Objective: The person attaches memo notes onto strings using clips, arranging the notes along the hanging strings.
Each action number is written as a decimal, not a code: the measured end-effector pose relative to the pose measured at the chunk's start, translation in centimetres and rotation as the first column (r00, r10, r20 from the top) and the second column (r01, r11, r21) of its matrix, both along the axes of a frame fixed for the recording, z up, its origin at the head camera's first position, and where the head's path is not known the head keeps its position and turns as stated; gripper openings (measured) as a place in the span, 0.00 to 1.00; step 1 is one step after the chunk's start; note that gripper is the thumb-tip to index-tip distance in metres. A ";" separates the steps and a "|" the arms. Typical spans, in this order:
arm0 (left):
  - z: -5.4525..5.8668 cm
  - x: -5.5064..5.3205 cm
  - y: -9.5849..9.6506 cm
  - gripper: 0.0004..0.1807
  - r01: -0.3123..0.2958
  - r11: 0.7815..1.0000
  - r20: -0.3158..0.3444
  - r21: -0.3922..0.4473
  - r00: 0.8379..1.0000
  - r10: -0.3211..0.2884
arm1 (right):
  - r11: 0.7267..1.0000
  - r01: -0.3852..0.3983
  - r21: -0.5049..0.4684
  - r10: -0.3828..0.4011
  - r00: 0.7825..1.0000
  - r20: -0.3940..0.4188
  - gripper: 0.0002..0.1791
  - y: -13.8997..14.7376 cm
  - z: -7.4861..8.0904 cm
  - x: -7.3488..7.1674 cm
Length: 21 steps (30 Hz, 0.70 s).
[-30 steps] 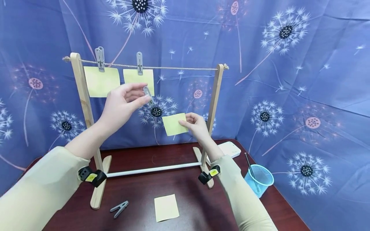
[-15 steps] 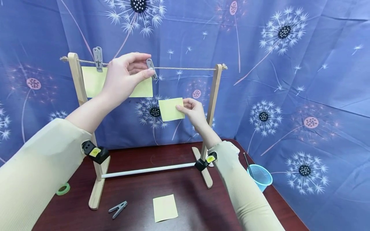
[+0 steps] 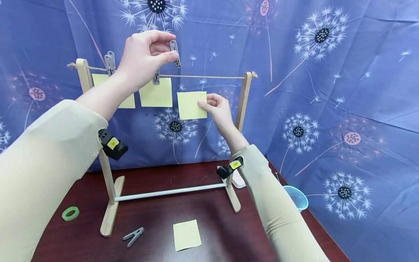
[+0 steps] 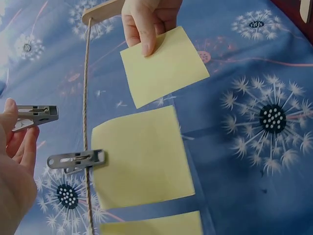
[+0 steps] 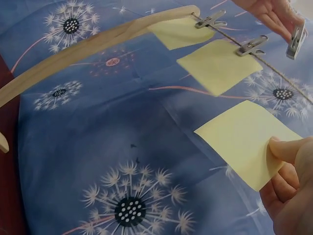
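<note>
My left hand (image 3: 144, 54) pinches a grey clothespin (image 3: 175, 54) by its handles, above the rope (image 3: 209, 76) strung between two wooden posts. In the left wrist view that clothespin (image 4: 38, 115) points toward the rope, apart from it. My right hand (image 3: 220, 111) holds a yellow paper square (image 3: 191, 105) by its right edge, thumb in front, just below the rope. Two other yellow sheets hang from the rope at left, each under a grey clothespin; the nearer sheet (image 3: 156, 95) is beside the held paper. My left forearm hides part of the far-left sheet (image 3: 128, 102).
On the dark red table lie another grey clothespin (image 3: 133, 237), a yellow paper square (image 3: 187, 235) and a green tape roll (image 3: 70, 213). A white bar (image 3: 170, 193) joins the stand's feet. A blue mesh cup (image 3: 296, 198) stands at right, partly behind my sleeve.
Both hands have risen: the left lifts the clothespin from below the rope to above it, the right brings the yellow paper up toward the rope. The paper has turned more level.
</note>
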State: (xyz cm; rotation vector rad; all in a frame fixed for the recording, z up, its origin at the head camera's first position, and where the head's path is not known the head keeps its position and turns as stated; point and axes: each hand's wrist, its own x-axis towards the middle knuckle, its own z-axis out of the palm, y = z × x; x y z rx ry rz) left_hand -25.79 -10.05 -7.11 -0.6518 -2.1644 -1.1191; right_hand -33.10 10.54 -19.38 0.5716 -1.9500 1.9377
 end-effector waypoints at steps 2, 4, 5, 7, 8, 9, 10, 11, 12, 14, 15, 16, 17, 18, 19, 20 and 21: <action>0.4 -0.2 0.0 0.25 -0.025 0.999 0.017 -0.031 1.000 0.025 | 1.000 0.003 0.000 -0.003 1.000 -0.004 0.13 -0.2 0.4 0.0; 0.7 -0.4 0.1 0.26 -0.046 0.997 0.035 -0.055 0.998 0.048 | 1.000 0.008 0.002 -0.008 1.000 -0.009 0.13 -0.4 0.8 -0.1; 0.8 -0.5 0.1 0.26 -0.052 0.997 0.044 -0.063 0.998 0.055 | 1.000 0.010 0.001 -0.010 1.000 -0.010 0.14 -0.4 1.0 -0.1; 1.0 -0.7 0.4 0.26 -0.054 0.996 0.062 -0.065 0.996 0.058 | 1.000 0.019 0.000 -0.019 1.000 -0.012 0.14 -0.5 1.3 -0.2; 1.0 -0.7 0.5 0.27 -0.054 0.996 0.067 -0.067 0.996 0.059 | 1.000 0.021 -0.003 -0.022 1.000 -0.014 0.14 -0.5 1.5 -0.2; 1.0 -0.8 0.6 0.27 -0.054 0.996 0.071 -0.067 0.996 0.059 | 1.000 0.024 -0.005 -0.024 1.000 -0.018 0.14 -0.5 1.6 -0.3; 1.1 -0.8 0.7 0.27 -0.055 0.996 0.074 -0.065 0.995 0.060 | 1.000 0.026 -0.008 -0.026 0.999 -0.022 0.14 -0.5 1.8 -0.3; 1.1 -0.8 0.7 0.27 -0.056 0.996 0.075 -0.064 0.995 0.061 | 1.000 0.026 -0.012 -0.027 0.999 -0.026 0.14 -0.5 1.9 -0.3; 1.1 -0.8 0.8 0.26 -0.057 0.996 0.076 -0.062 0.995 0.062 | 1.000 0.025 -0.015 -0.025 0.999 -0.030 0.14 -0.6 2.0 -0.4; 1.0 -0.7 0.9 0.26 -0.063 0.996 0.070 -0.067 0.995 0.068 | 1.000 0.016 -0.024 -0.017 0.999 -0.038 0.14 -0.7 2.1 -0.5; 1.0 -0.7 1.0 0.25 -0.064 0.996 0.069 -0.069 0.995 0.069 | 1.000 0.012 -0.026 -0.013 0.999 -0.040 0.14 -0.7 2.2 -0.5; 0.9 -0.7 1.1 0.25 -0.065 0.995 0.066 -0.072 0.995 0.070 | 1.000 0.007 -0.029 -0.008 0.999 -0.042 0.14 -0.8 2.2 -0.5; 0.8 -0.7 1.1 0.24 -0.064 0.995 0.064 -0.076 0.996 0.069 | 0.999 0.003 -0.032 -0.004 0.999 -0.042 0.14 -0.8 2.2 -0.5; 0.7 -0.8 1.2 0.24 -0.063 0.995 0.064 -0.079 0.996 0.068 | 0.999 0.000 -0.034 -0.002 0.999 -0.043 0.14 -0.9 2.2 -0.5; 0.6 -0.8 1.3 0.24 -0.063 0.995 0.062 -0.082 0.996 0.068 | 0.999 0.000 -0.036 -0.002 0.999 -0.045 0.15 -0.9 2.2 -0.4; 0.5 -0.8 1.5 0.24 -0.062 0.995 0.059 -0.082 0.996 0.067 | 0.999 0.000 -0.037 -0.002 0.999 -0.048 0.15 -0.9 2.2 -0.4; 0.5 -0.9 1.6 0.23 -0.062 0.995 0.055 -0.082 0.996 0.067 | 0.999 0.001 -0.040 -0.003 0.999 -0.051 0.15 -0.9 2.2 -0.3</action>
